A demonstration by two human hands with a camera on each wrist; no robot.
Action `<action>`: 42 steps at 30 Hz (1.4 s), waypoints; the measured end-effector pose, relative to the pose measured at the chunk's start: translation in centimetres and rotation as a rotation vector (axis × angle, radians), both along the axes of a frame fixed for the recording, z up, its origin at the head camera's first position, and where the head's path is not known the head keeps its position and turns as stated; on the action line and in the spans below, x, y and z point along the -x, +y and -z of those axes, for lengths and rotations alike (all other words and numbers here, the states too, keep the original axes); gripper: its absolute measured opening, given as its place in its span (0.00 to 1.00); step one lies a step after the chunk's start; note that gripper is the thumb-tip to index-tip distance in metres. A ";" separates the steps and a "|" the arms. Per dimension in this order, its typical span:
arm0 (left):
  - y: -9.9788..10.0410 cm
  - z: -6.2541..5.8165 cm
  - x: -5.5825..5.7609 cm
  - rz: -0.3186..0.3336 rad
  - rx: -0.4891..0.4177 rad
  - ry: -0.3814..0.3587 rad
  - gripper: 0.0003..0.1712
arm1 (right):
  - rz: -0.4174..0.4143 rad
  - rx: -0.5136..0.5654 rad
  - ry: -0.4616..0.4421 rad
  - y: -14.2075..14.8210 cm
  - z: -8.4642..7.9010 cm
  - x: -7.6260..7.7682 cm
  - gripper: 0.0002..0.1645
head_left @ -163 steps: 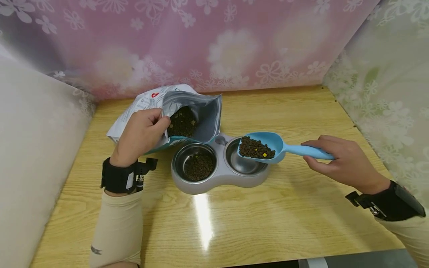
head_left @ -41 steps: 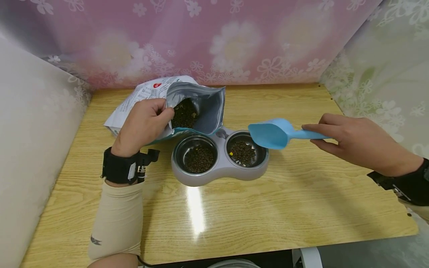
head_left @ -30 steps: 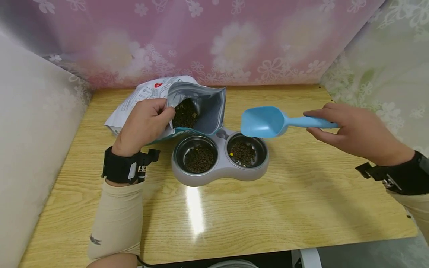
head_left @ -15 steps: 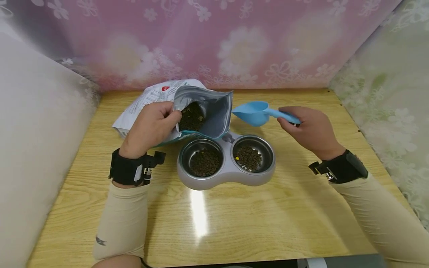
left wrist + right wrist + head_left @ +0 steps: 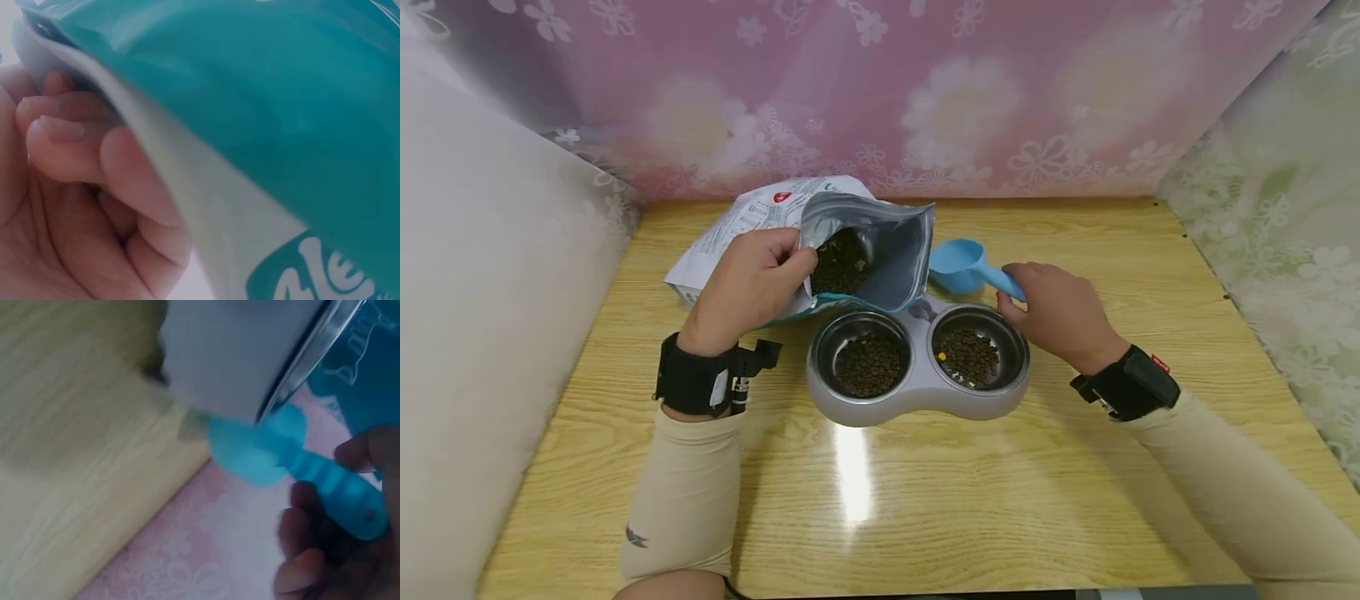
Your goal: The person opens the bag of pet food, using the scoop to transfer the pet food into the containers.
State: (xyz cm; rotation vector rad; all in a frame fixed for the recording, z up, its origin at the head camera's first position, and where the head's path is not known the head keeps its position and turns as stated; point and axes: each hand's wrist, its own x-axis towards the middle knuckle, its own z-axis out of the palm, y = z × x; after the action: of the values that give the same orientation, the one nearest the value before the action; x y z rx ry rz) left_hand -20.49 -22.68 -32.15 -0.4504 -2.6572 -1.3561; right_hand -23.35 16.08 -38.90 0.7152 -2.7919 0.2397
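My left hand [image 5: 748, 287] pinches the near-left edge of an opened pet food bag [image 5: 898, 258], white and teal outside with a silver lining. Dark kibble [image 5: 841, 260] shows inside its mouth. In the left wrist view the curled fingers [image 5: 62, 147] grip the bag's edge beside its teal face. My right hand [image 5: 1060, 312] holds a light blue scoop [image 5: 958, 265] by its handle, thumb and fingers round the grip. The scoop's head sits behind the right bowl, right beside the bag's mouth; no kibble shows in it.
A grey double feeder [image 5: 917, 402] stands in front of the bag. Brown kibble lies in its left metal bowl [image 5: 826, 350] and right metal bowl [image 5: 1015, 354], with a yellow piece in the right one. A pink floral backdrop [image 5: 850, 100] rises behind the wooden table [image 5: 970, 500].
Kibble from the scoop now lies in the right bowl. The right hand has since carried the emptied scoop back and left, lowering it beside the bag. The left hand keeps its hold on the bag.
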 end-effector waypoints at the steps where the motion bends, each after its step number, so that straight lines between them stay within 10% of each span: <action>1: 0.0 0.0 0.0 0.000 0.003 0.003 0.21 | 0.009 -0.008 -0.026 -0.2 0.0 -0.3 0.19; 15: 0.1 -0.1 -0.2 0.009 0.012 0.013 0.21 | -0.039 -0.142 -0.156 -1.8 0.7 -3.6 0.42; 26: 0.2 -0.2 -0.4 -0.001 0.037 0.016 0.21 | -0.088 -0.134 -0.083 -2.4 0.6 -3.8 0.27; 33: 0.2 -0.6 -1.4 -0.017 0.154 0.056 0.20 | -0.218 0.050 0.126 -4.2 -1.4 -1.8 0.21; 42: 1.3 -1.1 -2.6 -0.081 0.173 0.028 0.10 | -0.304 -0.029 0.181 -7.8 -2.7 2.1 0.53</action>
State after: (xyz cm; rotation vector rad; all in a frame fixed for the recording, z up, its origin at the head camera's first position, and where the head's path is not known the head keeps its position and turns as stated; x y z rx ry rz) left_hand -17.93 -21.41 -31.01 -0.3717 -2.7491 -1.0945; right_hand -25.49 8.30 -36.18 1.1104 -2.5135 0.1790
